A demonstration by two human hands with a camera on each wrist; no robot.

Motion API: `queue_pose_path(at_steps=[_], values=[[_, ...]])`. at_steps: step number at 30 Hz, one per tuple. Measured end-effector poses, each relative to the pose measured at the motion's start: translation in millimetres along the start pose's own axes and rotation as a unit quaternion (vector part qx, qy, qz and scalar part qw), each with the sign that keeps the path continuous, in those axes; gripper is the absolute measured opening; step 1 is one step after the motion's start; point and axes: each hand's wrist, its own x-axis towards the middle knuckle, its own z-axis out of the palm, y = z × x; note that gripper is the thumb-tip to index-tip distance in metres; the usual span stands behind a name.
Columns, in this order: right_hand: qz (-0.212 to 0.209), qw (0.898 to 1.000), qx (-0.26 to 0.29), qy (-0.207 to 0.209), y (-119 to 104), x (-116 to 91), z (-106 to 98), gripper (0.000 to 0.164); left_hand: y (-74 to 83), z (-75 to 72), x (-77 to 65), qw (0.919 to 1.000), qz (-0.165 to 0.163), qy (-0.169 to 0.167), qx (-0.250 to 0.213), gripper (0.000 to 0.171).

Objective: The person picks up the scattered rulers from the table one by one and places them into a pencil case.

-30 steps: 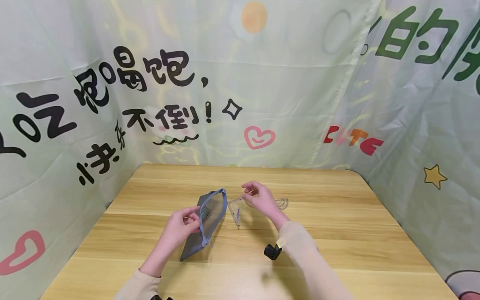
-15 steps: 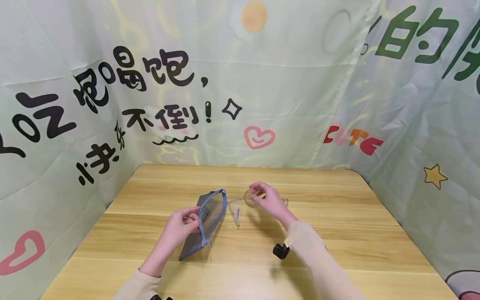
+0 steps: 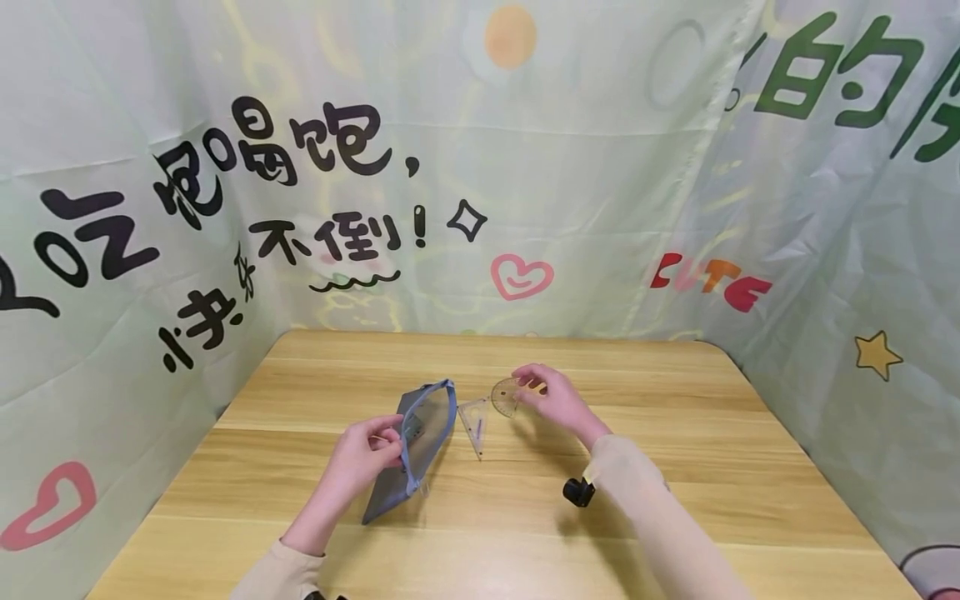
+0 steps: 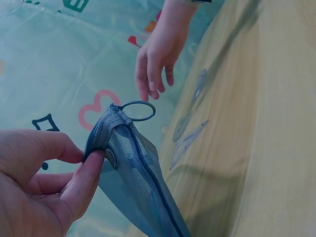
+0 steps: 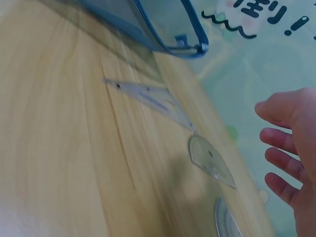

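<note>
My left hand (image 3: 363, 454) pinches the rim of a blue-grey mesh zipper pouch (image 3: 390, 493), which is tilted up with its mouth gaping to the right. A small loop (image 4: 138, 111) sticks out from the pouch's corner in the left wrist view. Something darker shows inside the pouch, but its kind is unclear. Right of the pouch lies a clear set square (image 3: 476, 423), and beyond it a clear round-edged protractor (image 3: 503, 397). My right hand (image 3: 558, 404) hovers over that side with loosely bent fingers, holding nothing. Part of a second protractor (image 5: 226, 219) appears in the right wrist view.
The wooden table (image 3: 712, 500) has rounded far corners. Printed cloth (image 3: 600, 208) hangs behind it and along both sides. A black wrist camera (image 3: 577, 492) sticks out beneath the right sleeve, close above the tabletop.
My right hand has moved to the right, uncovering the nearer protractor and now blocking the farther one in the head view. My left hand and the pouch stay nearly in place.
</note>
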Motion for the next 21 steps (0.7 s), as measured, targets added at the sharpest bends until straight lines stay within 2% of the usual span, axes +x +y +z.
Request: queue_pose_path(at_steps=[9,15,21], values=[[-0.009,1.000,-0.007,-0.007,24,2,-12,0.038,-1.5,1.0,0.9,1.0000,-0.001,0.001,-0.002,0.044],[-0.027,0.999,-0.034,-0.014,43,4,-19,0.038,-1.7,-0.5,-0.6,1.0000,-0.002,-0.001,0.002,0.044],[-0.010,0.998,-0.042,-0.036,54,5,-28,0.039,-0.9,-1.0,-1.0,1.0000,-0.002,-0.003,0.000,0.044]])
